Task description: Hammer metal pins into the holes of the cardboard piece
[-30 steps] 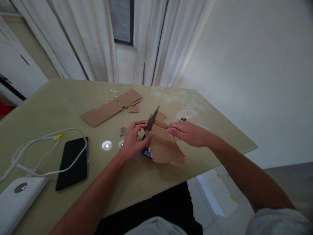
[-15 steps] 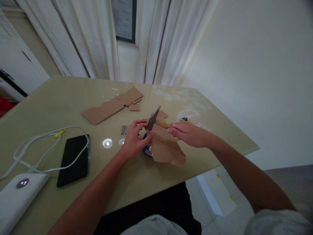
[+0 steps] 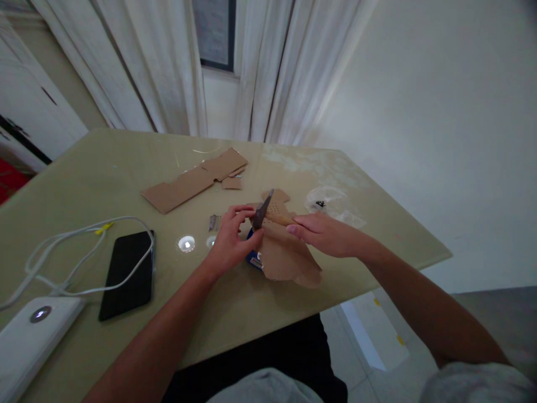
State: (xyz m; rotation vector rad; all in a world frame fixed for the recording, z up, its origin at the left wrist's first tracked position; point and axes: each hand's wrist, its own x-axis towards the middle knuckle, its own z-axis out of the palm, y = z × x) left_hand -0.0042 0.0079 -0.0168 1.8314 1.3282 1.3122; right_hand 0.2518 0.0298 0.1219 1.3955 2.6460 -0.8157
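Observation:
My right hand (image 3: 316,230) is closed around the wooden handle of a hammer (image 3: 263,208). The dark metal head is down at the tips of my left hand's fingers. With thumb and fingers drawn together, my left hand (image 3: 232,238) pinches what looks like a nail, mostly hidden by the hammer head and fingertips. Under both hands lies a torn piece of brown cardboard (image 3: 289,257), with rows of small holes in its far part. A blue object (image 3: 253,258) with a label shows beneath the cardboard's left edge; its kind is hidden.
Several nails (image 3: 214,223) lie in a row left of the cardboard. Further back rest flat cardboard strips (image 3: 180,191). A clear plastic bag (image 3: 331,201) with small black pieces is at right. At left are a phone (image 3: 128,274), a white cable (image 3: 90,292) and a white device (image 3: 37,341).
The hammer head has come down slightly toward my left fingertips. My left hand keeps its place on the cardboard. The view has shifted slightly.

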